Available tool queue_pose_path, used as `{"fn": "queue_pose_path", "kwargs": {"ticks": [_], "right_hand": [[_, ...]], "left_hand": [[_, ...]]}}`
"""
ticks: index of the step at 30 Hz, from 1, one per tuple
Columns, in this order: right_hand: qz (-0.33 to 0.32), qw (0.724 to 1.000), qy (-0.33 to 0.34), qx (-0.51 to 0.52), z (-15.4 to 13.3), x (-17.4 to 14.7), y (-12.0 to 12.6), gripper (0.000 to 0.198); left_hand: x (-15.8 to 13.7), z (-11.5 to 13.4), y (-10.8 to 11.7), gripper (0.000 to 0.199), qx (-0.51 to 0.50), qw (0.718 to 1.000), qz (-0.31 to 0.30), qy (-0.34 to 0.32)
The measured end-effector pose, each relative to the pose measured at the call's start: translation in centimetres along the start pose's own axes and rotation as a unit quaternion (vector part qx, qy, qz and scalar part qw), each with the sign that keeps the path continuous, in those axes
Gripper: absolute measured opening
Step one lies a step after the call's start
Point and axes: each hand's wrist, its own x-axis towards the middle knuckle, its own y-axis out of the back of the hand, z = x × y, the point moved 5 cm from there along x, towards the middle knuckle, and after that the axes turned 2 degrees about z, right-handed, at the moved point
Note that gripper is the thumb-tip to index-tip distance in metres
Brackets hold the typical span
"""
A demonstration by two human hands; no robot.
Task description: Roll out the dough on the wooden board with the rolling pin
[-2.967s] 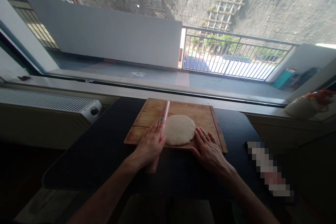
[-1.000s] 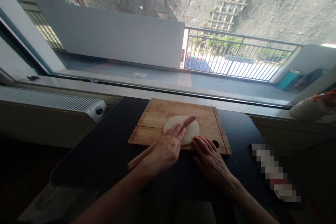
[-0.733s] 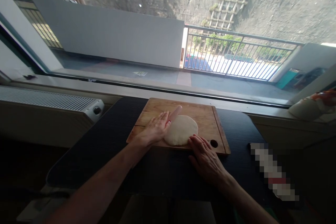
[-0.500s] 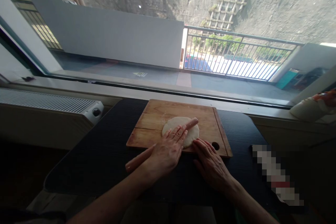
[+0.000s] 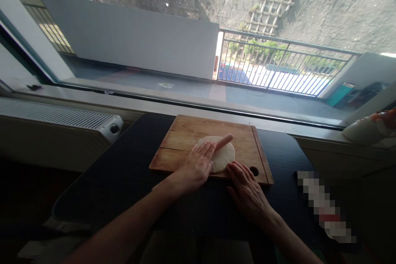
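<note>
A round, flat sheet of pale dough (image 5: 224,159) lies on a wooden cutting board (image 5: 179,132). Across its upper left part runs a wooden rolling pin (image 5: 225,141), tilted so its far end points up and right. My left hand (image 5: 199,161) lies over the pin's middle, fingers fairly straight and bearing on it; hand and forearm hide most of the near end. My right hand (image 5: 244,179) rests at the board's front edge, fingers extended and fingertips at the dough's lower right rim. Its thumb hangs lower, apart from the fingers.
The board stands on a dark table (image 5: 117,173) with rounded corners, against a window sill. A white radiator (image 5: 108,128) is at the left. On the table's right lies a pixelated item (image 5: 324,206). A pale pot (image 5: 360,130) sits on the sill at the right.
My left hand and the rolling pin have shifted a little left and away from me across the dough. My right hand stays in nearly the same place.
</note>
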Motion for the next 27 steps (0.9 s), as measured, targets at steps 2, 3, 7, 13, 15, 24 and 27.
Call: {"fn": "queue_pose_path", "kwargs": {"ticks": [2,3,7,13,15,24,27], "right_hand": [[-0.001,1.000,-0.002,0.002,0.0,0.0,0.0,0.057],[0.000,1.000,-0.002,0.003,0.0,0.0,0.1,0.057],[0.005,1.000,-0.001,0.003,0.0,-0.1,0.1,0.057],[0.001,1.000,-0.001,-0.008,-0.1,-0.2,0.0,0.054],[0.001,1.000,0.000,-0.010,-0.1,-0.2,0.0,0.055],[0.020,1.000,0.004,-0.010,0.1,-0.4,-0.6,0.055],[0.019,1.000,0.006,-0.009,0.1,-0.4,-0.5,0.054]], "left_hand": [[1.6,-3.2,0.6,0.059,-0.009,0.996,-0.033,0.076],[2.3,-4.6,1.0,0.060,-0.011,0.995,-0.044,0.091],[2.5,-4.6,1.5,0.061,-0.008,0.994,-0.048,0.094],[1.0,0.2,0.5,0.057,0.005,1.000,-0.018,0.000],[2.4,-2.3,1.0,0.056,-0.001,0.997,-0.042,0.069],[1.5,0.0,0.7,0.057,-0.006,0.998,-0.029,0.055],[1.4,0.6,0.4,0.056,-0.013,0.999,-0.037,0.016]]}}
